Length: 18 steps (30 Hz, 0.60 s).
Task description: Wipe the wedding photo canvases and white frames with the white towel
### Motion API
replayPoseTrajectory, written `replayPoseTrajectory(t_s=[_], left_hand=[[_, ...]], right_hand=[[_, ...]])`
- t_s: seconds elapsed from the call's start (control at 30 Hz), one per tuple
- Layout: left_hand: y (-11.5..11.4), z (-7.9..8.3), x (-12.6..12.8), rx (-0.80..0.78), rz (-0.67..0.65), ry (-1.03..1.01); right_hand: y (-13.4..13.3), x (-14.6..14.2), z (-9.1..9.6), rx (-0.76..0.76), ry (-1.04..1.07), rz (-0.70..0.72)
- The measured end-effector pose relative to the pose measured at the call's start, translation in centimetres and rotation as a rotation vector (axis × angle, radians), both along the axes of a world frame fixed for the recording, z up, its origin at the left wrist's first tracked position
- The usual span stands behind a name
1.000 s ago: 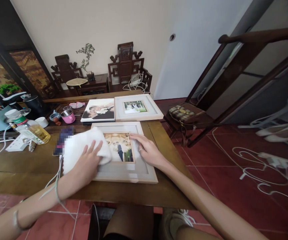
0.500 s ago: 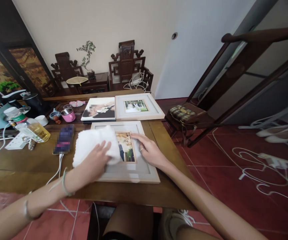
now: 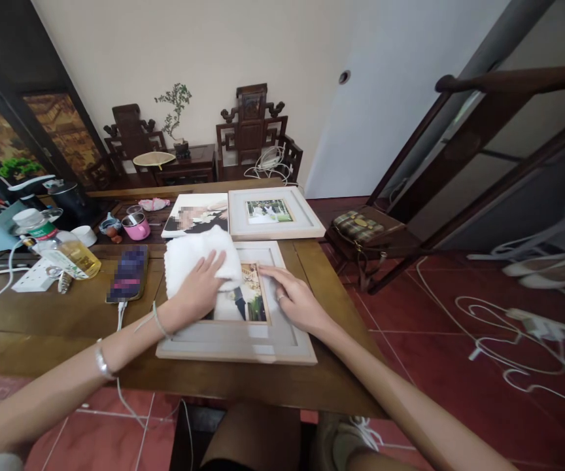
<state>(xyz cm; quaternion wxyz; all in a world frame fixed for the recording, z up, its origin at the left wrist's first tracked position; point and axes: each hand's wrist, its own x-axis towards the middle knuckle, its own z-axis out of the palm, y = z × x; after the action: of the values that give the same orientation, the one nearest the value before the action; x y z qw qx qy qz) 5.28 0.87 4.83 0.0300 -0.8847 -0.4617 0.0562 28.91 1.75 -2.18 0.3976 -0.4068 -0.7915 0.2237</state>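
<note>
A light wooden photo frame (image 3: 236,353) lies flat near the table's front edge, with a picture (image 3: 253,307) at its centre. My left hand (image 3: 203,284) presses on a folded white cloth (image 3: 177,252), fingers lying over its top and hand closed against it. This cloth covers the frame's upper left part and hides some of the picture. On the frame's right side rests my right hand (image 3: 299,301), fingers stretched out near the picture's right edge, with nothing in them. Behind stands a second flat frame (image 3: 307,219) with another photo, beside a photo panel (image 3: 197,212).
To the left lie a phone (image 3: 128,275) on a cable, an oil-coloured bottle (image 3: 74,255), a white power strip (image 3: 32,278) and a pink cup (image 3: 136,227). A chair holding a plaid bag (image 3: 358,224) stands at the right. Cables (image 3: 508,340) lie on the red floor.
My left hand and the cloth have moved up and to the right over the frame, uncovering its lower left corner. My right hand stays nearly still on the frame.
</note>
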Motion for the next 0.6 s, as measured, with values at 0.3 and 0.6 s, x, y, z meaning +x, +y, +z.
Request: replayPoseTrajectory(t_s=[0.3,0.6], left_hand=[[-3.3,1.8,1.2,-0.171,-0.029,0.061],[-9.9,3.2,1.8,-0.308,-0.143,-0.037]], right_hand=[[0.1,-0.3,0.0,0.005,0.007,-0.044],[0.1,0.0,0.0,-0.004,0.038,-0.003]])
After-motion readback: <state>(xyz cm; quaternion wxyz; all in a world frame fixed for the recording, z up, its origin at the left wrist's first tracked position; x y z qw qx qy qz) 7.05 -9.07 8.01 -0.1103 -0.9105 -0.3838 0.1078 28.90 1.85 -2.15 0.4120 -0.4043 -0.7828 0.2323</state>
